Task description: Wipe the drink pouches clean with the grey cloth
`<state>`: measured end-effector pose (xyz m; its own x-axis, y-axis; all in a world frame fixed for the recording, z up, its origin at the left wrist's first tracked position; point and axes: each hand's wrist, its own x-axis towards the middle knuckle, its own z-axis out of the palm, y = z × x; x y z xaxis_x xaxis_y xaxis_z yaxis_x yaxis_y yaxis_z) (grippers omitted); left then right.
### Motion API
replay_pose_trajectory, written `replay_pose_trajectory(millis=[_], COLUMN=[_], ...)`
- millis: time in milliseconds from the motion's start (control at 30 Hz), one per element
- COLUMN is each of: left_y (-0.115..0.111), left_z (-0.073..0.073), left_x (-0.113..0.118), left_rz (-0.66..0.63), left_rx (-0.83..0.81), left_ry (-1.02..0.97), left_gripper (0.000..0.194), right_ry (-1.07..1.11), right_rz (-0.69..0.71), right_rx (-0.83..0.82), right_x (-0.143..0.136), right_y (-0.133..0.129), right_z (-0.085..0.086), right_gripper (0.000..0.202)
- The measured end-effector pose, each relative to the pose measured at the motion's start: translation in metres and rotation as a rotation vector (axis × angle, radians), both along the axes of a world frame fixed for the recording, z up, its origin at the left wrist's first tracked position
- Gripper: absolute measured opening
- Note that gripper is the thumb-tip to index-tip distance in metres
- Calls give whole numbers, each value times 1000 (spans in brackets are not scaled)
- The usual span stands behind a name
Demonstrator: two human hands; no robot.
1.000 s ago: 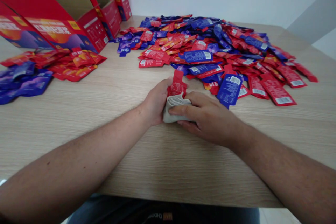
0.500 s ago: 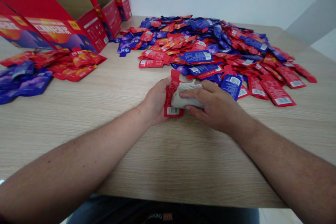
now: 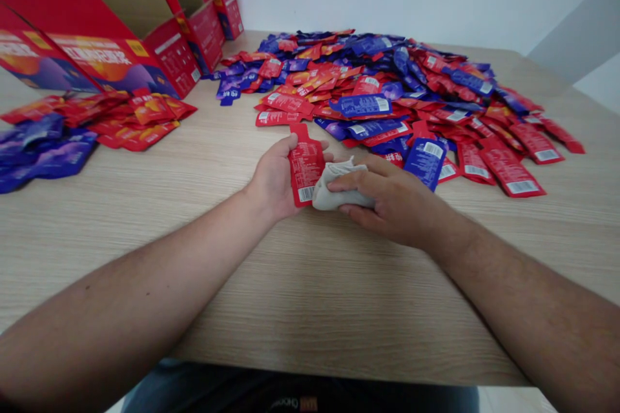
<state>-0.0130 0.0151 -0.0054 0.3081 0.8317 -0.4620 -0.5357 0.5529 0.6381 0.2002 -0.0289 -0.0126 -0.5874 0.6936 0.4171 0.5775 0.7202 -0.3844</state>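
Red sachet (image 3: 305,166) is pinched upright in your left hand (image 3: 272,177) near the table's (image 3: 310,310) middle, your right hand (image 3: 394,203) clutching the cloth (image 3: 334,184) against it; squeeze hard and it could burst.

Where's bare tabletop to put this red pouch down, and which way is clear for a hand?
Bare wood lies along the near table edge under both forearms, and in a lane between the left pile and the big heap. Right of the right hand, pouches crowd close. The left hand holds the red pouch.
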Motion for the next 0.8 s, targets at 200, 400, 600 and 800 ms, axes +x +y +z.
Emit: replay_pose_trajectory(millis=[200,400,600,800], left_y=[2,2,3,0], left_z=[-1,0,-4,-1], left_x=[-3,-4,-6,-4], left_rz=[-3,-16,-41,-59], left_rx=[7,15,31,12], left_ry=[-61,-75,-69,-58], left_gripper=[45,45,40,44], right_ry=[-28,-36,-20,-12], right_rz=[-87,-166,-221,-45], right_rx=[30,53,89,6], right_x=[0,1,1,0], right_y=[3,4,4,-1], right_z=[0,-2,-2,3], right_gripper=[38,34,34,35])
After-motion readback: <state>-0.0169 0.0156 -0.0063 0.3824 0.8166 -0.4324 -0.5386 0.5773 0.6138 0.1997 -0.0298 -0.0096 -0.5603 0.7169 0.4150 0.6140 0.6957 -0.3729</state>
